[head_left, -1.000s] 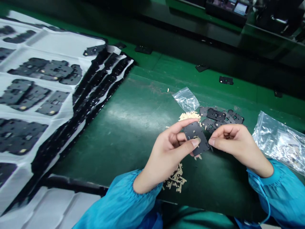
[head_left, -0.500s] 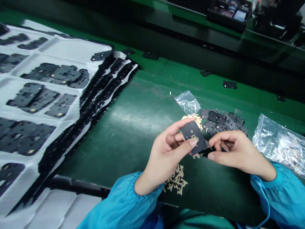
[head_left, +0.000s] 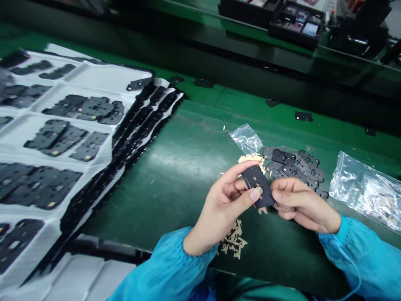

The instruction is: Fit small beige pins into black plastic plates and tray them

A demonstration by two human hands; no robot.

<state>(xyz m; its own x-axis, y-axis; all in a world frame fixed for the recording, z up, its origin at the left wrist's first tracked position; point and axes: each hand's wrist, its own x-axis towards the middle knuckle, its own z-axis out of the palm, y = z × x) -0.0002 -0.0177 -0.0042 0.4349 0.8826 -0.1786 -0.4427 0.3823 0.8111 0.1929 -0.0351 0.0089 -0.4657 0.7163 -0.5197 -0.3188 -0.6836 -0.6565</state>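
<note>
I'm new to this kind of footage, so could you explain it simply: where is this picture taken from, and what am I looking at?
This view comes from a camera worn on a person's head, looking down at their own bare hands. The left hand pinches a flat black plate with cut-out holes, and the right hand sits beside it, fingertips at its edge. On the green workbench mat lie a loose pile of similar black plates, small tan scraps and a clear plastic bag. To the left, white trays hold more black plates.

Left hand [head_left: 221, 205], right hand [head_left: 303, 205], close together
</note>
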